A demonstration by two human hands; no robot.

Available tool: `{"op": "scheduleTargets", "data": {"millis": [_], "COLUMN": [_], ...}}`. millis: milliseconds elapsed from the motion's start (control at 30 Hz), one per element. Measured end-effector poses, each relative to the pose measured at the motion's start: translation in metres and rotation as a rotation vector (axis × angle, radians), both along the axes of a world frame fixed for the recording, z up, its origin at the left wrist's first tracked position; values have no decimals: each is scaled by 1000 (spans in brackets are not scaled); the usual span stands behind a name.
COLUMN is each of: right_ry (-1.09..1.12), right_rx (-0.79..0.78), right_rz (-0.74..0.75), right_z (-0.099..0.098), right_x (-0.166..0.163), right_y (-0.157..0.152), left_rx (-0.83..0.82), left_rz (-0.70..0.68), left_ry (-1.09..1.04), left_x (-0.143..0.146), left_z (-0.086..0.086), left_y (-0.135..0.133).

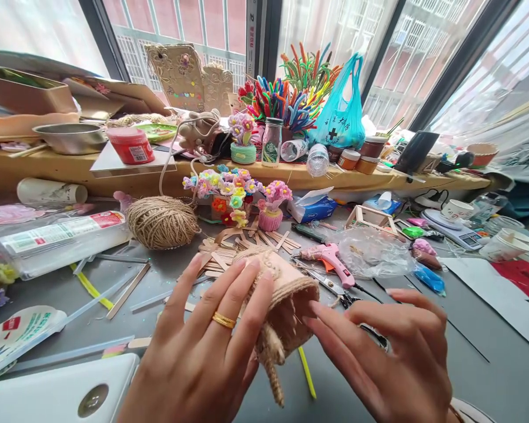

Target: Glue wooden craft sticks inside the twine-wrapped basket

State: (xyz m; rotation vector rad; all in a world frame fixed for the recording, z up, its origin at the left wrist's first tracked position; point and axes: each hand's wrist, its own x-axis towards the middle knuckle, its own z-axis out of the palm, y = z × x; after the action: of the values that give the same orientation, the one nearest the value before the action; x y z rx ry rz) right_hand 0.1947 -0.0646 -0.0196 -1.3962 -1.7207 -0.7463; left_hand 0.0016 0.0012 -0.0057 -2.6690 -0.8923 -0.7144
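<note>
My left hand [203, 346], with a gold ring on one finger, lies over a small pink cup partly wrapped in jute twine [286, 296]; its fingers are stretched along the cup's side and hold it. My right hand [388, 352] reaches in from the right, its fingertips touching the cup's twine-wrapped lower edge. A loose braided tail of twine [271, 364] hangs from the cup toward me. The cup tilts to the right just above the grey table [476, 358].
A ball of jute twine [162, 222] sits behind my left hand. A pink glue gun [328, 261], scissors [330, 286], wooden sticks [229, 249], pipe-cleaner flower pots [271, 207] and a plastic bag [370, 249] crowd the middle. A cluttered wooden shelf [291, 171] runs along the window.
</note>
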Motion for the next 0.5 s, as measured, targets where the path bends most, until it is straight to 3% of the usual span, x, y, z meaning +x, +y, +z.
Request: {"op": "scheduleTargets", "data": {"millis": [167,367,500], "right_ry": [5,-159,-122], "right_rx": [23,89,21], "right_rz": [-2,-57,-2], "right_z": [-4,-4,2], "right_x": [-14,-14,-10], "right_y": [9,12,12], "left_rx": [42,254,163], "left_rz": [3,-75,-54], "left_ry": [-2,1,-27], "left_x": [-2,-6,-7], "left_z": [0,-2,-3], "left_y": [-1,8,10]}}
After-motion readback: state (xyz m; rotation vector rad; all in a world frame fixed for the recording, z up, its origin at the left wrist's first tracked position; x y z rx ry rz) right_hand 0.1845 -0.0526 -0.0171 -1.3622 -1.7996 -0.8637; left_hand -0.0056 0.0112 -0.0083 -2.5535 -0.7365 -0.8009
